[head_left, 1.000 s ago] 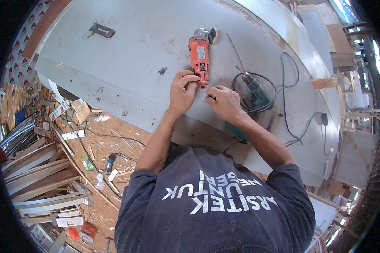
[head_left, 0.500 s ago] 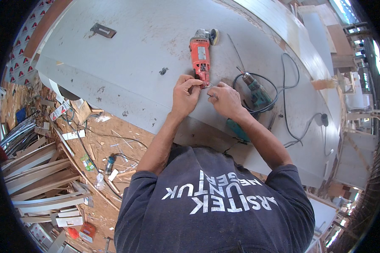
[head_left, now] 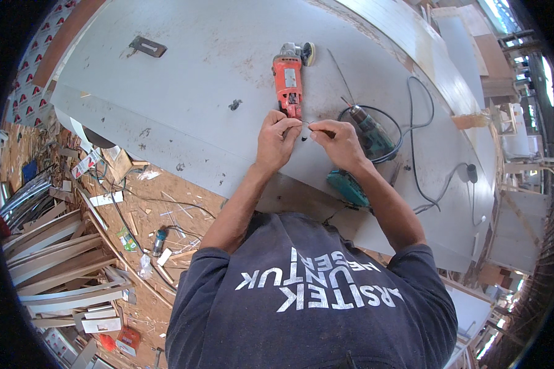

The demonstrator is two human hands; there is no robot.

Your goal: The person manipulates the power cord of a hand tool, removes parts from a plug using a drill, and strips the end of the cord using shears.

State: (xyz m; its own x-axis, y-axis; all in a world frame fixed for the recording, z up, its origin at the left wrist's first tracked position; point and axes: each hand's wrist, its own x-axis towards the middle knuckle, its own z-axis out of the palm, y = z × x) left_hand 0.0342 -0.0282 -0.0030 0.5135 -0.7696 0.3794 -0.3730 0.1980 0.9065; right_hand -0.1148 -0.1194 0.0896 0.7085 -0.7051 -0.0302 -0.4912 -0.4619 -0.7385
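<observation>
A red angle grinder (head_left: pixel 288 80) lies on the grey tabletop, its disc end pointing away from me and its rear casing partly uncovered. At its rear end my left hand (head_left: pixel 277 140) is closed in a pinch, thumb against forefinger. Just to the right my right hand (head_left: pixel 340 142) pinches too, its fingertips nearly meeting the left ones. A thin wire (head_left: pixel 306 123) seems to run between the two sets of fingertips; its ends are hidden. Below the fingertips is a small black piece (head_left: pixel 304 139). Beside my right hand lies a teal cordless drill (head_left: pixel 372 132) with a long bit.
Black cable (head_left: pixel 413 127) loops around the drill and across the table's right side. A dark metal plate (head_left: pixel 148 46) lies far left, a dark scrap (head_left: pixel 235 104) nearer. Wood strips (head_left: pixel 61 258) and a blue power tool (head_left: pixel 160 241) litter the floor at left.
My right hand has turned and its fingertips have come up level with the left ones. The grinder has shifted slightly left, and my left hand slightly right.
</observation>
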